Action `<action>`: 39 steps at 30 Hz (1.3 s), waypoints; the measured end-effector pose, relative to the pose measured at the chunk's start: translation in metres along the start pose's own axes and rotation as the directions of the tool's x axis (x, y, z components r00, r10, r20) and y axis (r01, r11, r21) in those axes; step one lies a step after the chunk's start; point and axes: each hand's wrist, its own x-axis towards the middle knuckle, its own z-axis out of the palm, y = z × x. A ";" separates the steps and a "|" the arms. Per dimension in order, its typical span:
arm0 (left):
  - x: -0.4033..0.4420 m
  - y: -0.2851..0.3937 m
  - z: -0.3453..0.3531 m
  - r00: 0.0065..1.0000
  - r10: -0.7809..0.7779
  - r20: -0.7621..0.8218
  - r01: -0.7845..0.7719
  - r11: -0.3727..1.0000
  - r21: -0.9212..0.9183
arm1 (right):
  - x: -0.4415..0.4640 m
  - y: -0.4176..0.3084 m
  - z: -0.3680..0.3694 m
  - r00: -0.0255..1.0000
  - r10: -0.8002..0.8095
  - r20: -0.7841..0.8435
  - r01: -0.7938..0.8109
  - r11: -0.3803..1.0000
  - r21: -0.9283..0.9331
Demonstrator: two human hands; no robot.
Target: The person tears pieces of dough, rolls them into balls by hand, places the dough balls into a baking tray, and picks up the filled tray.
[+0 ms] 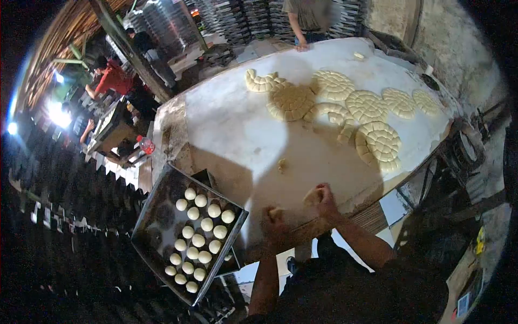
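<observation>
Over the near edge of the floured table, my left hand (pixel 274 220) is curled around a small piece of dough (pixel 275 213), mostly in shadow. To its right, my right hand (pixel 325 201) is closed on another piece of dough (pixel 311 197), which shows at the fingers. A small scrap of dough (pixel 281 165) lies on the tabletop beyond both hands. Farther off sit several flat coils of cut dough (pixel 379 141), scored into pieces. At my left, a dark metal tray (pixel 220 268) holds many round dough balls (pixel 198 240), grouped toward its right side.
The white table (pixel 221 119) spreads out ahead, with a person (pixel 310 21) standing at its far edge. A red-capped bottle (pixel 145 144) stands by the left edge. A person in red (pixel 113 78) works at the back left. Stacked trays (pixel 232 21) line the back.
</observation>
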 end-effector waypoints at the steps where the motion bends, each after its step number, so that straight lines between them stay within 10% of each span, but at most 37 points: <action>1: -0.013 -0.039 -0.007 0.995 0.096 0.042 -0.101 0.981 0.164 | 0.012 0.002 -0.015 0.991 0.044 -0.126 -0.054 0.996 -0.078; 3: -0.052 -0.075 -0.012 0.954 0.225 0.198 -0.291 0.856 0.427 | 0.035 -0.002 -0.053 0.922 0.292 -0.255 -0.206 0.927 0.315; 5: -0.049 -0.048 -0.016 0.875 0.238 0.422 -0.454 0.709 0.540 | 0.030 0.052 -0.094 0.990 -0.101 -0.096 0.076 0.969 -0.234; 7: -0.027 0.012 -0.036 0.822 0.196 0.535 -0.544 0.548 0.635 | 0.029 0.116 -0.129 0.825 -0.455 0.335 0.560 0.579 -0.592; 9: 0.030 0.059 -0.035 0.841 -0.224 0.492 -0.323 0.520 0.791 | 0.060 0.053 -0.157 0.712 -0.293 0.638 0.643 0.637 -0.424; 12: 0.079 0.038 0.014 0.965 0.256 0.056 -0.212 0.635 0.743 | 0.115 0.024 -0.127 0.691 -0.279 0.667 0.704 0.467 -0.535; 13: 0.096 0.056 0.030 0.955 0.276 -0.111 -0.141 0.748 0.649 | 0.124 0.021 -0.104 0.812 -0.258 0.524 0.546 0.654 -0.524; 14: 0.098 0.051 0.053 0.969 0.227 -0.103 -0.122 0.792 0.598 | 0.127 0.021 -0.079 0.906 -0.188 0.379 0.362 0.809 -0.463; 16: 0.092 0.037 0.090 0.991 0.114 -0.074 -0.064 0.868 0.492 | 0.110 0.028 -0.041 0.844 -0.358 0.399 0.523 0.717 -0.461; 18: 0.062 0.080 0.090 0.977 0.116 0.181 -0.204 0.766 0.610 | 0.045 0.094 -0.018 0.851 -0.213 0.480 0.173 0.977 0.127; 20: 0.032 0.102 0.067 0.926 0.053 0.374 -0.288 0.741 0.607 | 0.034 0.126 -0.041 0.768 -0.167 0.619 -0.078 0.934 0.349; 22: 0.009 0.043 0.036 0.818 -0.208 0.537 -0.336 0.584 0.739 | 0.062 0.120 -0.090 0.668 -0.240 0.704 0.211 0.969 0.129; 23: 0.007 0.030 0.024 0.902 0.045 0.428 -0.392 0.500 0.772 | 0.078 0.107 -0.110 0.623 -0.312 0.718 0.484 0.874 -0.039; 25: 0.048 0.016 0.024 0.987 -0.093 0.131 -0.008 0.786 0.618 | 0.144 0.067 -0.109 0.616 -0.427 0.662 0.746 0.585 -0.318; 28: 0.095 0.009 0.060 0.942 -0.253 -0.221 0.291 0.943 0.163 | 0.166 0.044 -0.053 0.714 -0.407 0.569 0.658 0.666 -0.350; 29: 0.111 0.051 0.073 0.958 -0.260 -0.119 0.286 0.889 0.359 | 0.162 0.036 -0.037 0.722 -0.404 0.562 0.656 0.659 -0.368; 34: 0.040 0.057 0.058 0.926 0.052 0.374 -0.280 0.758 0.589 | 0.111 0.058 -0.064 0.541 -0.431 0.723 0.761 0.617 -0.202; 36: 0.008 0.019 0.025 0.854 -0.181 0.488 -0.421 0.311 0.852 | 0.140 0.072 -0.101 0.495 -0.434 0.753 0.816 0.531 -0.229; 39: 0.054 -0.048 -0.007 0.992 0.099 0.081 -0.128 0.700 0.703 | 0.196 0.056 -0.092 0.767 -0.165 0.621 0.502 0.756 -0.420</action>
